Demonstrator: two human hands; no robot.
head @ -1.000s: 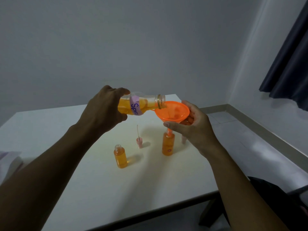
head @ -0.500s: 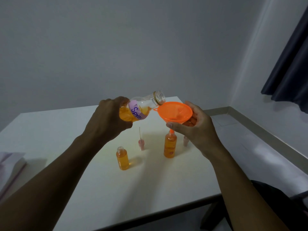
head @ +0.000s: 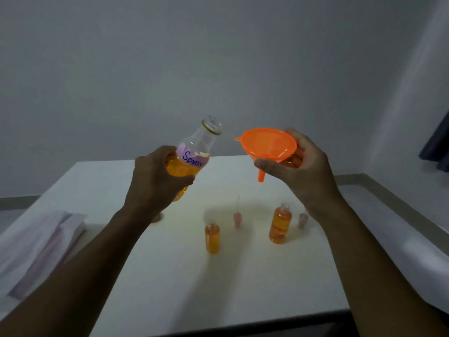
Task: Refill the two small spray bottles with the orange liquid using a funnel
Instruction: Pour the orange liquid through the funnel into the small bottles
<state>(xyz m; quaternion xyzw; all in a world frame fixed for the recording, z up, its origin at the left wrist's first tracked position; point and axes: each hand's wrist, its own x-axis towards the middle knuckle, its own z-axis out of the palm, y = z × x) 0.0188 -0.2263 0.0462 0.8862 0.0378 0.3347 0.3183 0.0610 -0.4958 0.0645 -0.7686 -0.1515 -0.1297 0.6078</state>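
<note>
My left hand (head: 155, 176) grips the open refill bottle (head: 192, 156), right hand (head: 301, 166) the funnel (head: 268, 144); spout drips could spot the counter (head: 170, 276).

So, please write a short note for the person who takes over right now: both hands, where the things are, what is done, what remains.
Left hand: holds the big bottle, tilted, mouth up, not pouring.
Right hand: holds the funnel in the air, off both bottles.
On the table: two small bottles, left and right, both open and nearly full of orange; two pink spray tops beside them.
Done: filling, as it seems.
Left: put down bottle and funnel, refit the tops.
</note>
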